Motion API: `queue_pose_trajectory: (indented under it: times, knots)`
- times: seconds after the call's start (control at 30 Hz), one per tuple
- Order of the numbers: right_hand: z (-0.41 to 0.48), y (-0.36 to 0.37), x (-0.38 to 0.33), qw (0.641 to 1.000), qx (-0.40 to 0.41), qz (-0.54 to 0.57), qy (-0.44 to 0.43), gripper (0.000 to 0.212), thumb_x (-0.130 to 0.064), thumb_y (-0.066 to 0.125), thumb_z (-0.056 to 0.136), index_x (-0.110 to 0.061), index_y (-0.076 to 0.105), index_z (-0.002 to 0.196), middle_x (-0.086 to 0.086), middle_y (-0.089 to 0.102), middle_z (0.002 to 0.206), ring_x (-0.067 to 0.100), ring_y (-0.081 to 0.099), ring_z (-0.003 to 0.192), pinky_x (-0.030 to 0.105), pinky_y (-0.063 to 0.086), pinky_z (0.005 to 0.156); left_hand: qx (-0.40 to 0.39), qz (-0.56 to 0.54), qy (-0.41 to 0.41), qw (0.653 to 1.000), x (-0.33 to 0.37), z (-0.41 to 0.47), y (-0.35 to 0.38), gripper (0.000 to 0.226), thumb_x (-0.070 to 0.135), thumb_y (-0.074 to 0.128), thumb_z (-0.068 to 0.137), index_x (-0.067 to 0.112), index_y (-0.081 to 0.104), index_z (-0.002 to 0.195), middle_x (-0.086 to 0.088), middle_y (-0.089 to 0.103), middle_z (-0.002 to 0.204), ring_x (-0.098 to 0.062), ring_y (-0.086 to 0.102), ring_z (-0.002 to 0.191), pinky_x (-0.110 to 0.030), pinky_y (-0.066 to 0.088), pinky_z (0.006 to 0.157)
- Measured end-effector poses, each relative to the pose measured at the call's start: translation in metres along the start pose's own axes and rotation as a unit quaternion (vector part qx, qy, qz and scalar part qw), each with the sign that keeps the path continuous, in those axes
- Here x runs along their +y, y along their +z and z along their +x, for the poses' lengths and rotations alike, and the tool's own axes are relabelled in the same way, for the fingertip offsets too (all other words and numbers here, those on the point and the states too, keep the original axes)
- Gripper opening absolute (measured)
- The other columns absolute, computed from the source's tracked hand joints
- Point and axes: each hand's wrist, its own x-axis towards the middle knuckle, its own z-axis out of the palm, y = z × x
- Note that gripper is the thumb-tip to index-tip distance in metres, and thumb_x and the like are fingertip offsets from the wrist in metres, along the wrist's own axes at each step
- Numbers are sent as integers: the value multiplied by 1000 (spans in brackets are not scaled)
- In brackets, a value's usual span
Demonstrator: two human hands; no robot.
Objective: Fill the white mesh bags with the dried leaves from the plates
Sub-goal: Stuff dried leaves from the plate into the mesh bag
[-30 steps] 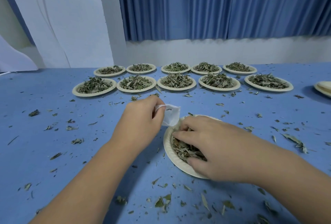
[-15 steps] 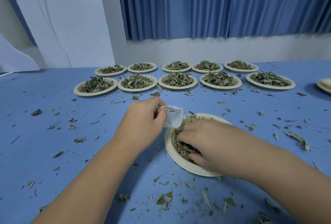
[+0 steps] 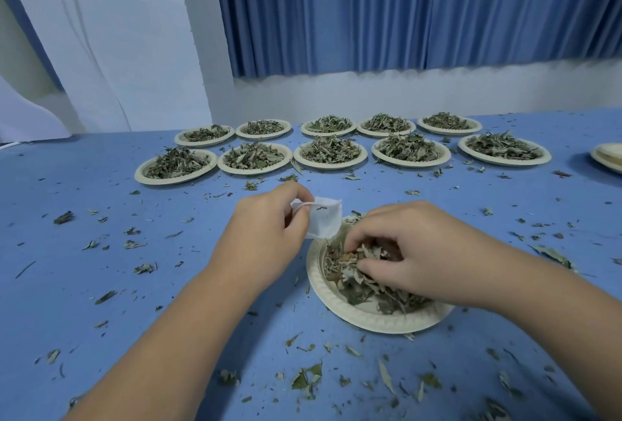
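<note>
White mesh bag (image 3: 324, 221), limp, in left hand (image 3: 266, 233) pinch; crinkly dried leaves (image 3: 357, 287) seemingly in right hand (image 3: 422, 252) clutch

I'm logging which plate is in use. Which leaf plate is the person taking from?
The lone near plate, under the right hand, which grips its dried leaves. The other ten sit untouched in two rows farther back.

The right hand (image 3: 420, 252) covers much of the near plate (image 3: 356, 317); the rightmost plate (image 3: 608, 158) is cropped
</note>
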Motion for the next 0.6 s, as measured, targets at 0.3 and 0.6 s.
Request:
queue_pose_trajectory:
  times: [0.3, 0.6]
  knots:
    - [-1, -12, 10, 973, 101, 195, 66, 13, -25, 71, 79, -38, 69, 81, -8, 57, 62, 0, 45, 48, 13, 39, 50, 36, 4, 14, 999, 6, -2, 0, 14, 22, 58, 93, 33, 60, 85, 21, 52, 54, 1, 49, 54, -19, 38, 49]
    - [7, 6, 3, 977, 177, 70, 92, 8, -28, 67, 82, -35, 65, 85, -29, 56, 68, -3, 52, 64, 10, 39, 55, 25, -5, 34, 999, 21, -6, 5, 9, 22, 60, 90, 26, 69, 91, 12, 46, 47, 0, 48, 54, -17, 35, 51]
